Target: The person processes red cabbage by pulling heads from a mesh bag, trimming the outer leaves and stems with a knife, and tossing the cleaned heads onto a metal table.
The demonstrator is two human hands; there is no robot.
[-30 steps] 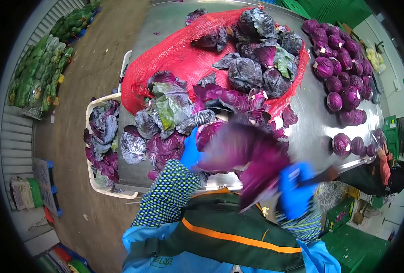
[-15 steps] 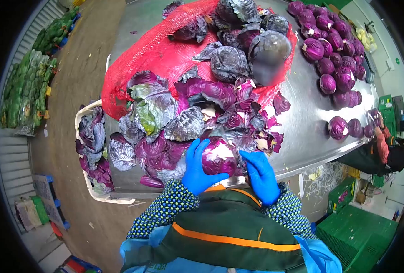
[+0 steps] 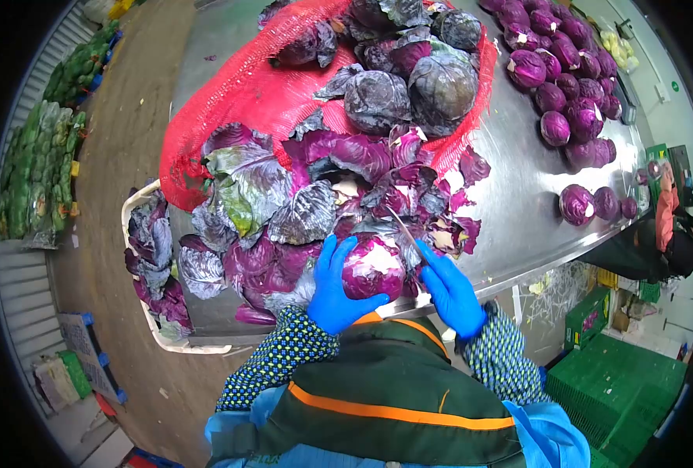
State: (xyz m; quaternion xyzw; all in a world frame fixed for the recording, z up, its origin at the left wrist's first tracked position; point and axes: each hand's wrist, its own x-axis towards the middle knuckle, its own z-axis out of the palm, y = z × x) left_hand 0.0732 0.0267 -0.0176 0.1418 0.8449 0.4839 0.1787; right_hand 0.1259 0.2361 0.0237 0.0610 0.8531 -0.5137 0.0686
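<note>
A trimmed red cabbage (image 3: 374, 267) sits at the near edge of the metal table, its pale cut stem end showing. My left hand (image 3: 337, 285), in a blue glove, is curved around its left side with thumb and fingers gripping it. In my right hand (image 3: 449, 290), also gloved, is a knife (image 3: 406, 228), its thin blade pointing up and left above the cabbage's right side. Loose outer leaves (image 3: 303, 214) lie heaped just beyond. Behind them, untrimmed cabbages (image 3: 442, 90) rest on a red mesh bag (image 3: 245, 93).
Many peeled cabbages (image 3: 553, 97) are piled at the table's far right, with several nearer its edge (image 3: 577, 204). A pale-rimmed bin (image 3: 145, 312) of leaves stands at left. Another person (image 3: 662, 234) is at the right; green crates (image 3: 620, 382) stand below.
The knife blade now shows, raised beyond my right hand. My left hand stays on the cabbage. The view has shifted slightly. The other person at the right has moved.
</note>
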